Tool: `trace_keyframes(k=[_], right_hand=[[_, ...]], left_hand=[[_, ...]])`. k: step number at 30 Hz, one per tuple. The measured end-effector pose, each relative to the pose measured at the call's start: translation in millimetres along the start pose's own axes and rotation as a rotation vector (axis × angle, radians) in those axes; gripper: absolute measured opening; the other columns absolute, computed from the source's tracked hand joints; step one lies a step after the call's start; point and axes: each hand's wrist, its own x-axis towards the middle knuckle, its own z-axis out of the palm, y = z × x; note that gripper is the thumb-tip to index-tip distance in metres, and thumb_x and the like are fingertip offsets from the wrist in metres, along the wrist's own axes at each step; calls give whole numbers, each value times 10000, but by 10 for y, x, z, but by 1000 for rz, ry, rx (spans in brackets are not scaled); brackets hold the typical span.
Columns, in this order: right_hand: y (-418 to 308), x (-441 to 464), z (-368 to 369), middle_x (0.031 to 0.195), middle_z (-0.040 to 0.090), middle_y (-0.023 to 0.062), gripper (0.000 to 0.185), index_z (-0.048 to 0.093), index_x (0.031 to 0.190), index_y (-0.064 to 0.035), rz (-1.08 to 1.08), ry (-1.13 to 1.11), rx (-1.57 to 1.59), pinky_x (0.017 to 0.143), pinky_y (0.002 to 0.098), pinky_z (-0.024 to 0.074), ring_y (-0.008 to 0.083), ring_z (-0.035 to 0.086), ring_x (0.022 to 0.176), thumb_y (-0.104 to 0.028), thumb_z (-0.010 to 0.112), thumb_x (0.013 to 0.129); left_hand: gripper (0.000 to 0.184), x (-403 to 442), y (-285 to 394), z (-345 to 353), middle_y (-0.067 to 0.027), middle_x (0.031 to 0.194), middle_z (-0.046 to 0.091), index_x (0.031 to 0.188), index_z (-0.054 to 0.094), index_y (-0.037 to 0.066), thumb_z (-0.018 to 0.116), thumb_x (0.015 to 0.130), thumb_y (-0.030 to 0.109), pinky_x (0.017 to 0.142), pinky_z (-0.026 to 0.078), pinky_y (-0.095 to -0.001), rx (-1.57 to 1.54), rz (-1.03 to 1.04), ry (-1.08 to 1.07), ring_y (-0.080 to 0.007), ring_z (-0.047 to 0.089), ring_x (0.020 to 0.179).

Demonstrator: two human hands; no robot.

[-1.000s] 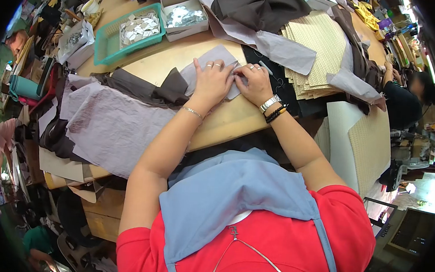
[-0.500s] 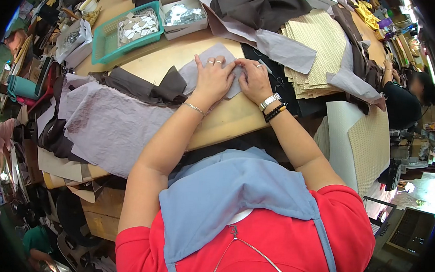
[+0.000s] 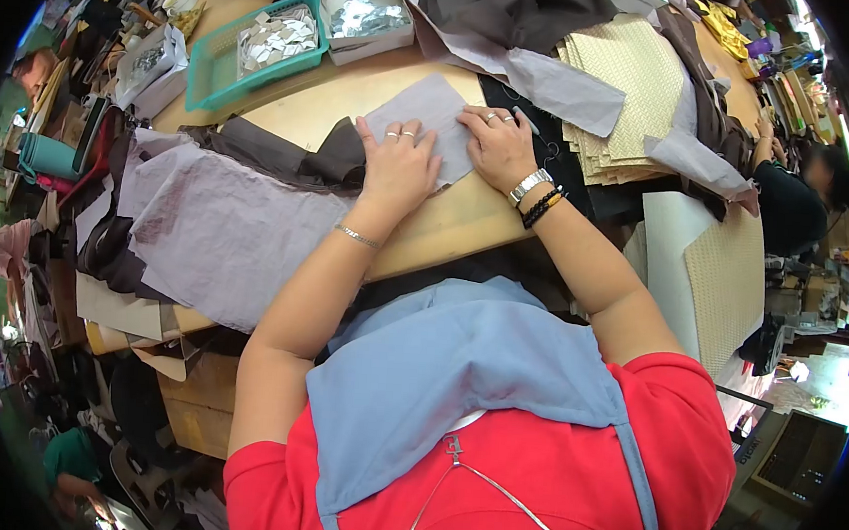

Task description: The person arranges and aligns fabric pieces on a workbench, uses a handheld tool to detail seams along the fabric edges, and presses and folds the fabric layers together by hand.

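Note:
A small piece of light grey fabric (image 3: 433, 98) lies flat on the wooden table (image 3: 446, 229). Spread over its left part is my left hand (image 3: 398, 166), fingers apart and pressing down. My right hand (image 3: 499, 149) rests on the right edge of the piece with its fingers apart, holding nothing. Dark brown fabric (image 3: 285, 154) lies just left of my left hand, and a large light grey cloth (image 3: 232, 229) is spread below it. Black material (image 3: 553, 147) lies to the right of my right hand.
Behind are a teal basket (image 3: 203, 77) of white pieces and a box (image 3: 340, 54) of shiny pieces. Patterned cream sheets (image 3: 640, 74) are stacked at the right. A co-worker in dark clothing (image 3: 788, 205) is at the far right.
My hands have moved apart. My left hand has slid left and down, and its fingers lie flat. More of the small grey piece shows between them.

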Motion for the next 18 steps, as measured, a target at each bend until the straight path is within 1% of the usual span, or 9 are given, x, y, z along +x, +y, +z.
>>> trace_keyframes(k=[5, 8, 11, 14, 17, 18], right_hand=[[-41, 15, -62, 1286, 596, 59, 347, 595, 1196, -199, -33, -128, -112, 1051, 699, 265, 264, 548, 1206, -154, 572, 853], [-24, 38, -83, 1284, 588, 72, 361, 591, 1215, -205, -123, -119, -158, 1047, 731, 241, 261, 541, 1224, -137, 546, 864], [-31, 70, -64, 1276, 585, 78, 374, 587, 1233, -211, -202, -190, -180, 1045, 741, 232, 261, 526, 1246, -126, 511, 877], [-52, 88, -120, 1294, 570, 81, 377, 584, 1241, -213, -220, -249, -196, 1043, 747, 229, 258, 512, 1261, -121, 477, 892], [31, 66, -22, 1309, 553, 86, 385, 573, 1258, -216, -327, -138, -178, 1041, 744, 240, 261, 498, 1274, -124, 478, 896], [9, 90, -46, 1308, 544, 90, 401, 556, 1282, -205, -328, -200, -164, 1043, 728, 263, 268, 497, 1274, -123, 481, 897]], left_hand=[[388, -186, -42, -63, -69, 1294, 573, 1231, 642, 154, 575, 908, 359, 1051, 101, -771, 52, -28, 10, -256, 508, 1220], [393, -308, -75, -88, -56, 1283, 573, 1229, 643, 159, 580, 908, 376, 1045, 107, -772, 79, -43, 37, -248, 507, 1213], [405, -451, -127, -102, -40, 1267, 573, 1233, 638, 167, 583, 906, 400, 1035, 109, -777, 86, -59, 38, -241, 505, 1204], [419, -558, -166, -119, -31, 1259, 569, 1240, 633, 179, 588, 904, 425, 1029, 107, -780, 104, -59, 40, -234, 499, 1199], [426, -629, -190, -133, -28, 1259, 564, 1245, 631, 190, 593, 900, 437, 1029, 96, -777, 105, -60, 69, -229, 494, 1198], [425, -640, -193, -146, -27, 1259, 562, 1245, 631, 193, 596, 899, 437, 1031, 91, -775, 99, -63, 78, -227, 493, 1198]])
